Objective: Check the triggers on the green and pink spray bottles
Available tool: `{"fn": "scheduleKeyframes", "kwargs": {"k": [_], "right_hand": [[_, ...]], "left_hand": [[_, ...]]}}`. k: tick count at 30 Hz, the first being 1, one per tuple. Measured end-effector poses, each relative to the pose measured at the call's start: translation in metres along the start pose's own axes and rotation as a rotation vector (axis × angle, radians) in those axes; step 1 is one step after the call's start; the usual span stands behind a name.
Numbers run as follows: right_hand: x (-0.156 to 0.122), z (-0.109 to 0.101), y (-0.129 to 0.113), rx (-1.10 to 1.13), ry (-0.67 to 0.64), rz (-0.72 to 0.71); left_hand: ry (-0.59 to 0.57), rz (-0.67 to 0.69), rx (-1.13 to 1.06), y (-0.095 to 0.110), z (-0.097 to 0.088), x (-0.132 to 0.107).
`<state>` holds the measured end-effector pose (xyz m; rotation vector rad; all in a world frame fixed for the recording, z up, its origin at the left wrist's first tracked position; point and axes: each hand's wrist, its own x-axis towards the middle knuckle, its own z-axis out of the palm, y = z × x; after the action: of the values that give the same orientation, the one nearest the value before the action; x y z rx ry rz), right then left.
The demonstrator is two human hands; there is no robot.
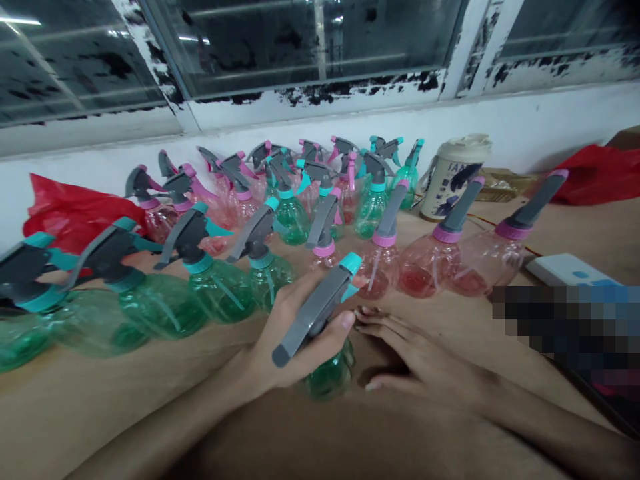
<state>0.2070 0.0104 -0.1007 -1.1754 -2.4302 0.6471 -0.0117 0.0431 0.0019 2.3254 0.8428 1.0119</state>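
My left hand [295, 333] is wrapped round the neck of a green spray bottle [330, 377] with a grey and teal trigger head, upright at the near middle of the table. Just right of that bottle, my right hand [420, 353] rests low over the tabletop with its fingers stretched out and nothing in them. Beyond my left hand stands a green spray bottle [220, 293], part of a front row running left. Pink spray bottles, one of them a pink spray bottle [425, 273] with a grey and pink head, continue the row to the right.
More green and pink spray bottles crowd behind the front row. Red plastic bags lie at the left [80, 213] and right [605, 175]. A printed cup [453, 177] stands near the wall. On the right sits a white box [570, 269] beside a blurred-out area. Windows line the back.
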Motion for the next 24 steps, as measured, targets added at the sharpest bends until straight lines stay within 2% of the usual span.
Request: {"fn": "scheduleKeyframes", "kwargs": {"k": [12, 20, 24], "right_hand": [[-0.0009, 0.0012, 0.0011, 0.008, 0.025, -0.011], [-0.0013, -0.0010, -0.0016, 0.017, 0.012, 0.004], [-0.0009, -0.0012, -0.0024, 0.035, 0.015, 0.014]], "left_hand": [[0.059, 0.086, 0.083, -0.0041, 0.0071, -0.0008], [0.062, 0.021, 0.062, -0.0015, 0.0057, -0.0022], [0.062, 0.035, 0.089, 0.0014, 0.0047, 0.0003]]}}
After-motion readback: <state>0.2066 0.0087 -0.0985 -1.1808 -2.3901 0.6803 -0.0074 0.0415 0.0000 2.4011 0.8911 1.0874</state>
